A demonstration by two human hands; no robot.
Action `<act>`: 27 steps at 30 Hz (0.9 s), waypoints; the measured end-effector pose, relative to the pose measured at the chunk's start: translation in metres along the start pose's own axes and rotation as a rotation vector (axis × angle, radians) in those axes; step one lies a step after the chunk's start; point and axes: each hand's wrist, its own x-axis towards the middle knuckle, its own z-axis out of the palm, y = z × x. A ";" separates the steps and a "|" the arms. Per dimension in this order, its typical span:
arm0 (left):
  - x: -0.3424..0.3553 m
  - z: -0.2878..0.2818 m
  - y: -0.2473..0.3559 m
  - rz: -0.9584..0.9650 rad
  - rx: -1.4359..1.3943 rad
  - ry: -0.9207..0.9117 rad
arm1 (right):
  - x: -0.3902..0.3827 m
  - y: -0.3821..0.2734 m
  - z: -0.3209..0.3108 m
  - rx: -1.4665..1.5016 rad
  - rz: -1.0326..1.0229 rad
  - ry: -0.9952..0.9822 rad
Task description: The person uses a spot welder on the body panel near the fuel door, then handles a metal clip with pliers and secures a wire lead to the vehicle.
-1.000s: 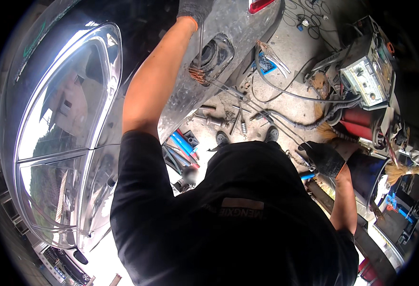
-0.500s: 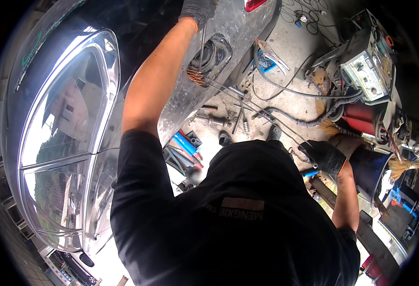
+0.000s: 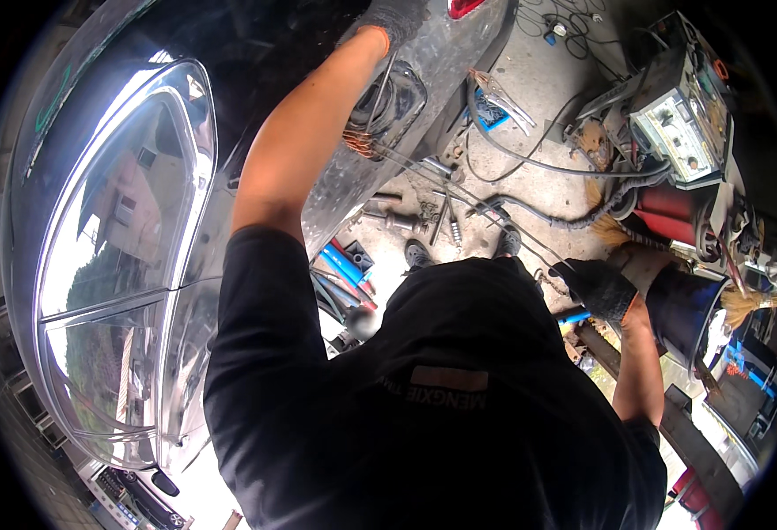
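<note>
My left hand point(image 3: 395, 21), in a dark glove with an orange cuff, is at the top edge over the dark car body point(image 3: 326, 190). It is closed around the upper end of a thin metal rod point(image 3: 383, 88), though its fingers are partly hidden. The rod runs down to a copper-coloured coil point(image 3: 359, 141) beside the round recess point(image 3: 394, 99) in the bare-metal panel. From near the coil, a long thin rod point(image 3: 530, 237) slants to the lower right. My gloved right hand point(image 3: 593, 287) is closed around its near end.
Pliers point(image 3: 505, 99) lie over a blue tray at the panel's far side. A grey hose point(image 3: 574, 174) leads to a boxy machine point(image 3: 684, 132) on the right. Metal tools point(image 3: 443, 221) lie by my shoes, and a blue drum point(image 3: 684, 309) stands near my right hand.
My left hand has moved slightly right, tilting the upper end of the metal rod the same way. My right hand stays nearly in place on the long rod.
</note>
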 end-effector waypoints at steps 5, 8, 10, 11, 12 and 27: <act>-0.030 0.053 -0.011 0.433 0.841 0.340 | -0.006 0.015 0.025 -0.172 -0.094 0.247; -0.050 0.033 0.007 0.244 0.401 0.158 | 0.003 0.011 0.008 -0.139 -0.150 0.252; -0.053 0.029 0.009 0.146 0.145 0.086 | 0.006 0.008 -0.014 -0.128 -0.149 0.171; -0.056 0.050 0.006 0.176 0.229 0.130 | 0.003 0.011 -0.018 -0.151 -0.132 0.150; -0.055 0.062 0.004 0.207 0.313 0.174 | 0.000 0.016 -0.022 -0.173 -0.117 0.127; -0.073 0.057 0.008 0.261 0.313 0.299 | 0.022 0.060 -0.072 0.059 0.144 0.031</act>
